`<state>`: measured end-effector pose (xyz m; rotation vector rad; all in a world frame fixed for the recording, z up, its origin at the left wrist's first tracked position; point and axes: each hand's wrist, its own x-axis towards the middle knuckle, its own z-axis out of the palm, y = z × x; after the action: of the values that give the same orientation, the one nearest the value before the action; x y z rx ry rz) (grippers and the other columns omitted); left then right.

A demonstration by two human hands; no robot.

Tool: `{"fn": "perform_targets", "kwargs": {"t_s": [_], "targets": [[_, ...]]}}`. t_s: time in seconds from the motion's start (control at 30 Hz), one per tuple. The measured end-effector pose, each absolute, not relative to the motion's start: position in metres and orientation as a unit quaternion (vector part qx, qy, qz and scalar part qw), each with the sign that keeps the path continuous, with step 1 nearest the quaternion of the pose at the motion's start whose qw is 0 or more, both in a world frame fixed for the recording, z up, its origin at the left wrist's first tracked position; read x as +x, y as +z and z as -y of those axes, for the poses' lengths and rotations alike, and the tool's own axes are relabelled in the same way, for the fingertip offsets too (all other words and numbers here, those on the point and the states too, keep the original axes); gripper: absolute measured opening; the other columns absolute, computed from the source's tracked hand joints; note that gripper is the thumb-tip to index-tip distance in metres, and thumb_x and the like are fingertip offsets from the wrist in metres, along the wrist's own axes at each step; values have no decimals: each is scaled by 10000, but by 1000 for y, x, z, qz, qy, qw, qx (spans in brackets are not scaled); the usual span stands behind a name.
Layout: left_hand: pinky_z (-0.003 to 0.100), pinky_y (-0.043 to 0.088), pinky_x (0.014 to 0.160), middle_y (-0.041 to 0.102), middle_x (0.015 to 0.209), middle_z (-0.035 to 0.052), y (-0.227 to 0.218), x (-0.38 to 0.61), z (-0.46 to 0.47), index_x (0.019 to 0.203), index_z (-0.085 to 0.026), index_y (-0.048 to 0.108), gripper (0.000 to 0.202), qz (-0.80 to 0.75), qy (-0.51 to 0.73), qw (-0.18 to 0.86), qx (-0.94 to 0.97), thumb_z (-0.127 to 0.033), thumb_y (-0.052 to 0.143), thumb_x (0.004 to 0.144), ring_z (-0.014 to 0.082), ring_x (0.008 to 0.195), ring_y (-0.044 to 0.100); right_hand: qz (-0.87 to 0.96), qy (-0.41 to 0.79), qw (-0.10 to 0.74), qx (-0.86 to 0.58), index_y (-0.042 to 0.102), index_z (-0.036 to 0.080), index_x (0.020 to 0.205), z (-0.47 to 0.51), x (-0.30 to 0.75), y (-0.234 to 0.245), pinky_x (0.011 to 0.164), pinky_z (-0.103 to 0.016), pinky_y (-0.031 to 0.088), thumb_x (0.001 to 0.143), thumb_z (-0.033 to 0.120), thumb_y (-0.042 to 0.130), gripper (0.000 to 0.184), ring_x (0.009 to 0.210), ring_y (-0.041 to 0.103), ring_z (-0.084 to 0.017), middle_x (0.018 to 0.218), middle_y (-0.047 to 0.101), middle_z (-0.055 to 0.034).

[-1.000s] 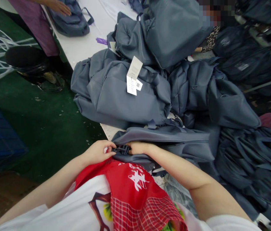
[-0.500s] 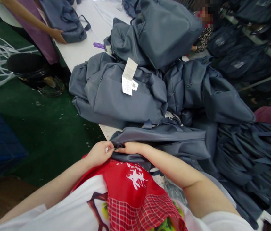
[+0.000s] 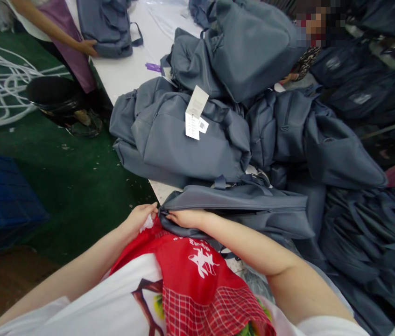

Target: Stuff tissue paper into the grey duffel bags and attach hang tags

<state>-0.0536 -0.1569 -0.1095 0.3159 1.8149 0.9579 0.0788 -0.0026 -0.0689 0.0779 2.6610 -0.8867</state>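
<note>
A grey-blue bag (image 3: 239,207) lies flat at the near edge of the white table (image 3: 127,74), right in front of me. My left hand (image 3: 138,220) is closed at the bag's left end, with something small and white between its fingers. My right hand (image 3: 185,217) pinches the bag's edge beside it, fingers pressed together on the fabric. The two hands almost touch. A red apron (image 3: 201,275) covers my front below them.
A heap of the same grey bags (image 3: 183,135) fills the table, one with a white hang tag (image 3: 194,112). Darker bags (image 3: 372,242) pile up at right. A person in purple (image 3: 67,42) holds a bag at far left. Green floor, black tub (image 3: 53,95), blue crate (image 3: 1,196).
The black buckle seen between my hands a second ago is no longer visible. Both hands have shifted slightly left along the bag's edge. The person at the far left has moved their bag.
</note>
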Motion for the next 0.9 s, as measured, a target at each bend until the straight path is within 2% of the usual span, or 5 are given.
{"fn": "perform_targets", "kwargs": {"t_s": [0.13, 0.23, 0.4, 0.6, 0.9], "targets": [[237, 429, 560, 640, 659, 24, -122, -56, 167, 754, -169, 634, 344, -756, 424, 485, 111, -475, 665, 602, 150, 604, 579, -932, -330, 144, 45, 670, 178, 1011, 0, 80, -68, 867, -339, 459, 966, 375, 448, 300, 853, 627, -206, 985, 691, -84], [264, 474, 599, 671, 702, 48, -126, -47, 171, 825, -152, 647, 409, -730, 438, 510, 121, -466, 708, 570, 180, 652, 627, -917, -366, 150, 53, 667, 192, 1043, 0, 82, -71, 890, -333, 458, 973, 372, 439, 299, 901, 632, -198, 1037, 690, -70], [311, 500, 609, 681, 704, 72, -119, -36, 174, 795, -148, 630, 411, -773, 412, 456, 160, -542, 620, 678, 199, 626, 639, -901, -399, 159, 65, 666, 197, 1078, 0, 79, -82, 925, -328, 449, 974, 404, 436, 326, 962, 626, -196, 1085, 689, -64], [373, 457, 856, 716, 838, 69, -99, -34, 177, 736, -212, 707, 242, -829, 314, 326, 328, -430, 602, 744, 252, 844, 636, -884, -426, 190, 37, 662, 213, 1078, 7, 73, -91, 920, -305, 440, 989, 350, 421, 291, 955, 620, -170, 1076, 685, -45], [330, 484, 765, 729, 853, 56, -97, -38, 178, 807, -210, 692, 272, -828, 215, 272, 441, -405, 508, 851, 226, 807, 658, -897, -359, 254, 47, 680, 182, 1046, 2, 66, -74, 860, -320, 467, 939, 383, 487, 298, 877, 639, -202, 1049, 704, -79]]}}
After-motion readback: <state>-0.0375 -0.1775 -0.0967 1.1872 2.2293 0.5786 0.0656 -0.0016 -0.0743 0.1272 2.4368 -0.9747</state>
